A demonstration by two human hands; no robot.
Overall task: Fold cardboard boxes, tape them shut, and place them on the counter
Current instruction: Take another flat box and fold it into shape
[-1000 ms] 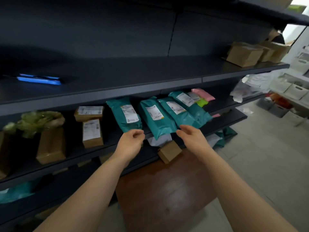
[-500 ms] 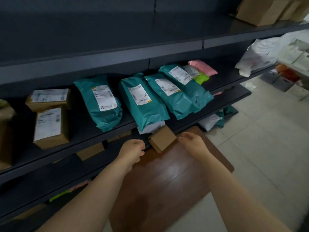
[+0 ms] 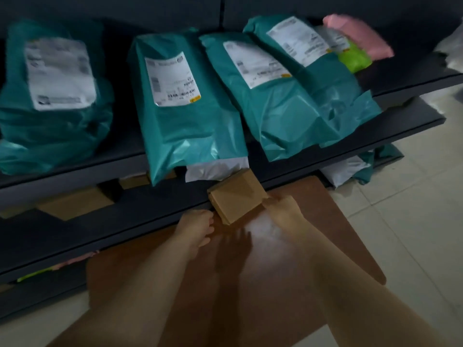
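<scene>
Head view: box between fingers

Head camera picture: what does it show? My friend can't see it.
Two bare hands reach for a small cardboard box jutting off a shelf, the right hand touching its side, the left hand beside it. Teal mailer bags with white labels lie above, a brown board on the floor below.

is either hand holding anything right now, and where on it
Cannot tell a grip. The right hand touches the small cardboard box at its right edge; the left hand is beside its left corner.
</scene>
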